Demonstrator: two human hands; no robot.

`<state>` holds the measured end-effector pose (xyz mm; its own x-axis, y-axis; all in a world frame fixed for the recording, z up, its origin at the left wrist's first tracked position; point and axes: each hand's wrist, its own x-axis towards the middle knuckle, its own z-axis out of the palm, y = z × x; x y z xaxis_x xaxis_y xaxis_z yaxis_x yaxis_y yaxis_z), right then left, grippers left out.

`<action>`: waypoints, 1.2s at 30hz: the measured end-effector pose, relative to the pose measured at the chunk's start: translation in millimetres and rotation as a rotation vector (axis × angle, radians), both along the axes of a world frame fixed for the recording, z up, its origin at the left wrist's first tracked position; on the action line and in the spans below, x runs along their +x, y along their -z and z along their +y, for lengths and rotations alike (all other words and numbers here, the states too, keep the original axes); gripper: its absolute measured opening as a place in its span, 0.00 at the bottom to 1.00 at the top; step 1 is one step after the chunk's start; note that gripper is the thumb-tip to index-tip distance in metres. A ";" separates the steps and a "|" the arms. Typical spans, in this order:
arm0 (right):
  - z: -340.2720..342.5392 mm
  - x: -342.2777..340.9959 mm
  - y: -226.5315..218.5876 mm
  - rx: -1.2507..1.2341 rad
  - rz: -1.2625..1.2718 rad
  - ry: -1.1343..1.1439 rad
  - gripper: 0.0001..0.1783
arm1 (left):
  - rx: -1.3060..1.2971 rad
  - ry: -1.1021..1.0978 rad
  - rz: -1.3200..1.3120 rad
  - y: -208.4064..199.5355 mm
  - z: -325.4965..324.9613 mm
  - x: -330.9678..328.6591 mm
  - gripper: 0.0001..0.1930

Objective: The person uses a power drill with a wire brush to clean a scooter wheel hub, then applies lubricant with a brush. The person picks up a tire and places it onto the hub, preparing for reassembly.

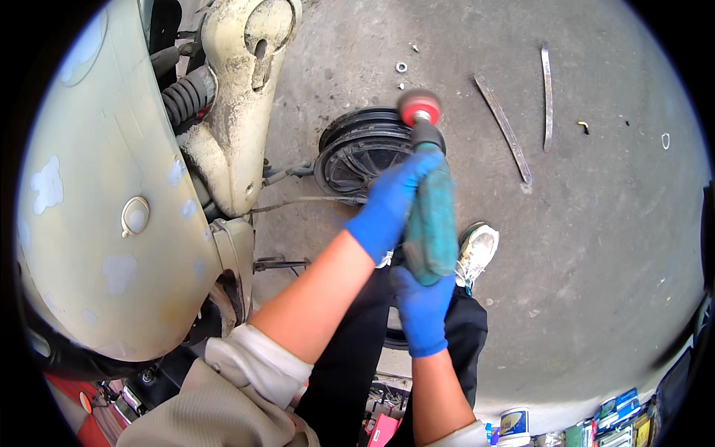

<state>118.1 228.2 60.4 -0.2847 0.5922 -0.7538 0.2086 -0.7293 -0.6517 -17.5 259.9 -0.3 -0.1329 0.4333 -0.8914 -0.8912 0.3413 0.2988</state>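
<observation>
- Scooter body (112, 223) at left, on the floor (596, 261).
- Wheel (357, 156) flat on floor, just right of scooter.
- Grinder (428, 216) over wheel's right edge, disc (418, 106) at its far end.
- Left hand (387, 205) on grinder's left side, right hand (423, 309) at its near end.
- Shoe (477, 249) just right of grinder.
- Two strips (506, 130) on floor right of wheel, washer (401, 67) behind it.
- Cans (514, 425) and boxes at lower right.

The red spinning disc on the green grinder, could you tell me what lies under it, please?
Under the red disc lies the black wheel hub on the concrete floor. The contact spot is hidden by the disc.
</observation>
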 end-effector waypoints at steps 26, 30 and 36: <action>91.2 51.7 7.1 -0.667 0.262 0.659 0.30 | -0.360 2.193 1.467 15.1 -32.9 -118.7 0.07; 88.2 57.8 13.8 -0.654 0.254 0.645 0.30 | -0.540 2.394 1.317 -6.7 20.7 -78.3 0.06; 86.8 54.7 12.2 -0.674 0.251 0.619 0.31 | -0.552 2.319 1.361 -5.6 31.1 -75.9 0.08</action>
